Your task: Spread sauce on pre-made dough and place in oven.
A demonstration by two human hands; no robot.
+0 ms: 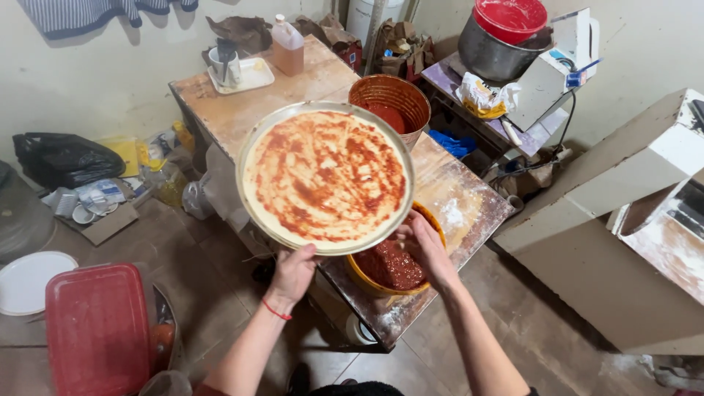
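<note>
**Q:** Red-sauced dough fills the middle of the view. How do the fingers stand?

**A:** The left hand (pixel 292 273) grasps the near rim of the round metal pan (pixel 253 150), thumb on top of the rim and fingers curled beneath it. A thin red band circles that wrist. The right hand (pixel 425 248) meets the pan's near right edge. Its fingers are bent toward the rim, but whether they grip it or only touch it cannot be told.

**Q:** Where is the pan, and what does it carry?

**A:** It is held over the near part of a floured wooden table (pixel 220 110). On it lies a pizza base (pixel 324 176) spread unevenly with tomato sauce, paler dough showing at the border.

**Q:** What lies just beside the hands?

**A:** Under the right hand stands an orange bowl (pixel 364 280) of dark red sauce, near the table's front corner. Beyond the pan stands a large open tin (pixel 392 99), also holding red sauce.

**Q:** And farther out?

**A:** At the table's far end are a white tray (pixel 253 73) with a cup and a plastic bottle (pixel 287 45) of amber liquid. A red lidded box (pixel 95 330) and a white plate (pixel 29 279) sit at lower left. A metal pot (pixel 491 55) with a red lid stands at upper right.
</note>
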